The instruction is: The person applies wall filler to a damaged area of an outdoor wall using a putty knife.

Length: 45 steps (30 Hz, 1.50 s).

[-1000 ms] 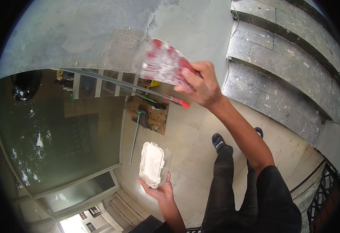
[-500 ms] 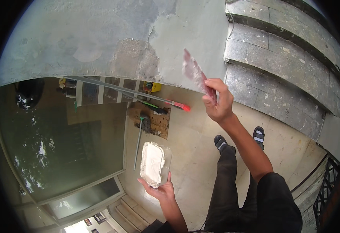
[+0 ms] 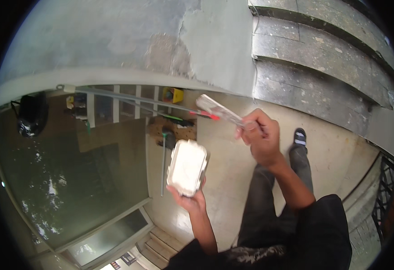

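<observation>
**Clerk:** While I hold the head view up, read me the items. Start with the hands.

**Operator:** Item one, left hand: palm up, fingers curled under a flat board heaped with white plaster. I see the board resting on the fingers and the thumb at its near edge, so it is gripped from below. It sits over the pale floor, about midway between the glass panel and the person's dark trouser legs.

**Clerk:** Item two?

**Operator:** Right hand: fingers wrapped tight round the handle of a trowel. The blade is smeared white and angles up and to the left from the fist, above the board's far edge, apart from the plaster. I cannot tell whether the blade carries a fresh load.

**Clerk:** Surroundings?

**Operator:** Item three, grey wall across the top, with a lighter, smoother plastered patch beside rougher grey. Item four, stone steps at the upper right corner. Item five, a long straightedge bar with red tip lying along the foot of the wall. Item six, a yellow box just behind it. Item seven, a black bag at the left edge. Item eight, one dark shoe on the floor near the steps.
</observation>
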Each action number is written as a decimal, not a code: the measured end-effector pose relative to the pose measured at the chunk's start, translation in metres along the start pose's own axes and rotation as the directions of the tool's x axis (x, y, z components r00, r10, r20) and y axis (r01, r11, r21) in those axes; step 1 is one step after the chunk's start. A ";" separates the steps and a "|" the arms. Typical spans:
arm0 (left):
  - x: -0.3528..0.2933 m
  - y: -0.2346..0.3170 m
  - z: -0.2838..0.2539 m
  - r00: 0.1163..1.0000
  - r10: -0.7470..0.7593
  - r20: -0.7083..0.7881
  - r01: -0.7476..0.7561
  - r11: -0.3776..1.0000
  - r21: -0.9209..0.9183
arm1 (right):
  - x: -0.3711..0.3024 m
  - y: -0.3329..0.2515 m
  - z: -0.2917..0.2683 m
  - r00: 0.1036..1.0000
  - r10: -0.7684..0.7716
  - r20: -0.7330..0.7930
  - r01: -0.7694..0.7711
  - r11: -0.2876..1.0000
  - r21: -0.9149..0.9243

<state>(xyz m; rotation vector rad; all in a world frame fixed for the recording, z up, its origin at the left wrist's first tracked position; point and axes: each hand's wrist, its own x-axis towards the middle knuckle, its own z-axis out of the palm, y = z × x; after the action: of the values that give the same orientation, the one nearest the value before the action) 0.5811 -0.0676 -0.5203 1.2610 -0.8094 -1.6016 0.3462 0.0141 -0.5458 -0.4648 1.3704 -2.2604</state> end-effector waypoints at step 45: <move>-0.036 0.017 0.028 0.883 -0.094 0.461 0.135 0.989 -0.058 | -0.087 -0.154 0.050 0.787 0.613 -0.066 -0.615 0.771 -0.165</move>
<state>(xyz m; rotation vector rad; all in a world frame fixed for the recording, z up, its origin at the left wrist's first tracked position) 0.5607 -0.0418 -0.4846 0.8867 -0.9495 -2.0503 0.4135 0.0859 -0.3905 -0.0321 1.4671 -1.6078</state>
